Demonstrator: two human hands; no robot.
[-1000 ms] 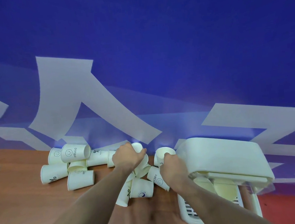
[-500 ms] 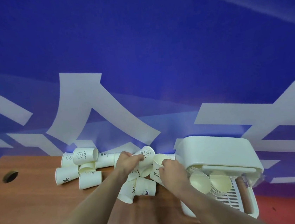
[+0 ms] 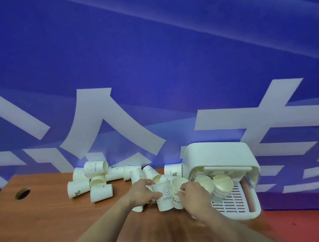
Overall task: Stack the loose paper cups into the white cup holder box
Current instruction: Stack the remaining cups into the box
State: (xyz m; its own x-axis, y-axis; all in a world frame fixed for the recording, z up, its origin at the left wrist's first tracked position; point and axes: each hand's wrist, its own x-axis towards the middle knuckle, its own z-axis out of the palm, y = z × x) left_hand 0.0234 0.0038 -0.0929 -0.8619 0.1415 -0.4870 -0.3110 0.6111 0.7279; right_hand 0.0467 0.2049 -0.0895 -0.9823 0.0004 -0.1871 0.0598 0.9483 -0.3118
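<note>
Compared with a moment ago, both hands are now drawn back from the pile toward the near edge of the worktop [image 3: 47,223], and each one is bringing a cup with it; the two cups are now standing side by side and touching, which I judge is the preparation for nesting one into the other before they go to the box. The left hand [image 3: 141,192] is gripping the "HELLO" cup [image 3: 164,196], with the thumb lying across its side and the fingers curled behind it. The right hand [image 3: 192,191] is pinching the rim of the second cup [image 3: 179,186], whose mouth is turned up and toward the box. The white cup holder box [image 3: 220,155] is lying on its side at the right edge of the worktop, with its opening facing the person, and stacked cups [image 3: 222,184] are already sitting inside on the slotted tray [image 3: 231,202]. Many loose cups [image 3: 97,179] are still lying along the far edge, so I think the task is far from finished.
</note>
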